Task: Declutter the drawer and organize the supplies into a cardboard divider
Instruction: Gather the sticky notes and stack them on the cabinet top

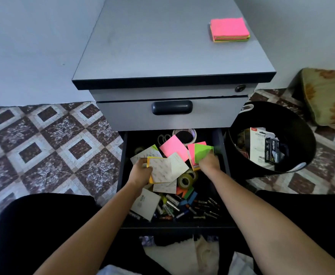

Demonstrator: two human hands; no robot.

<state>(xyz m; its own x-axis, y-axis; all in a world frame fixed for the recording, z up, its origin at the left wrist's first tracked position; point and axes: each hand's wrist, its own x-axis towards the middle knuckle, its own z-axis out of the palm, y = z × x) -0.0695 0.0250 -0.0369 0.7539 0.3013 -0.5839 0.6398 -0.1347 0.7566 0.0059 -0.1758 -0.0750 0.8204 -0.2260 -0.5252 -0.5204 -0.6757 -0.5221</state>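
Nearest, loose batteries (172, 207) lie at the front of the open drawer (178, 225). Midway in, the left grip (140, 172) pinches a fan of white slips (162, 171); the right grip (209, 162) clasps green and pink notes (201, 152). Beyond, a pink-topped note pad (230, 29) sits on the tabletop (162, 46).

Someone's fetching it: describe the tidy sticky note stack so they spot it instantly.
Find the grey drawer cabinet; look on its top, far right corner. The sticky note stack sits alone, squared up, pink on top, unlike the loose notes in the open drawer.
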